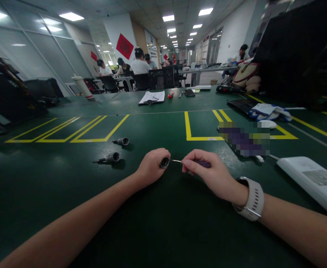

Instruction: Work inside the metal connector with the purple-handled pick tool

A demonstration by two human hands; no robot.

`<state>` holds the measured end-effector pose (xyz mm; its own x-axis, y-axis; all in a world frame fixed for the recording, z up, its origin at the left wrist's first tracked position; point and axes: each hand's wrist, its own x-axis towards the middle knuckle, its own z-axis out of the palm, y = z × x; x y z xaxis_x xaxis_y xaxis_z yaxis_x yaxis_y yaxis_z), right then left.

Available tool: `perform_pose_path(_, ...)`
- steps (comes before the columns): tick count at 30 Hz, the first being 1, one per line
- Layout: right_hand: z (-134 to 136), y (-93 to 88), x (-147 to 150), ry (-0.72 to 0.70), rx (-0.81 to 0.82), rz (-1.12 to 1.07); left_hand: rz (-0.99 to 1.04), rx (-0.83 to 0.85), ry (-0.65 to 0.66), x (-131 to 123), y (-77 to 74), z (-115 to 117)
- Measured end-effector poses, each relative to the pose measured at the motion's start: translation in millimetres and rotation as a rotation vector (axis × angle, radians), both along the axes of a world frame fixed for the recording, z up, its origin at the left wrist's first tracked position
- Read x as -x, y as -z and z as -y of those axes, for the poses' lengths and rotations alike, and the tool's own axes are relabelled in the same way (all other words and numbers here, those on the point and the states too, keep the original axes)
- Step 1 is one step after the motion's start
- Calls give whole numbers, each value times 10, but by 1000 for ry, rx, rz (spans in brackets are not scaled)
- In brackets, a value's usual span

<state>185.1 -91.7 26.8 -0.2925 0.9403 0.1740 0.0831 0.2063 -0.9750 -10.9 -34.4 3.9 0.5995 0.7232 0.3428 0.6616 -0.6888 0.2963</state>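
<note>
Ceiling lights [206,12] glare white overhead; far room brighter. Surface [152,230] dim, darkest between the forearms [96,217]. Wide-lens stretch and soft blur toward edges; mosaic patch [244,139] at right.

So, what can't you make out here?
Metal part: head view, all but one end hidden by the left hand.
Slim tool: head view, handle partly covered by the right hand.
Paper: head view, any writing too small.
White device: head view, cut off by the right edge.

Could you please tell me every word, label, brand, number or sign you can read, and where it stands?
None can be read with certainty.
Red diamond sign: marking too blurred.
Far wall lettering: too small.
Labels on yellow tape: too small.
Panel on white device: blurred.
</note>
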Motion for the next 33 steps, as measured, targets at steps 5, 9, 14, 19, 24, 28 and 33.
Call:
perform_pose_path(5,-6,-8,10,-32,25,38,-90,-43,11,-8,-3,10)
perform_pose_path(9,-114,91,-7,-75,304,-281,-111,-50,4,-19,-14,12)
perform_pose_path(14,-161,106,-38,-92,407,-388,-77,-15,-28,-20,-14,-3)
perform_pose_path(19,-133,77,-58,-119,377,-384,-73,11,-68,-24,-27,1)
perform_pose_path(24,-124,56,-53,-82,329,-359,-79,0,-106,-27,-27,11)
perform_pose_path(28,-126,36,-57,-40,263,-307,-102,-23,-126,-20,-19,11)
perform_pose_path(33,-117,20,-69,78,212,-220,-134,-33,-162,-17,-15,10)
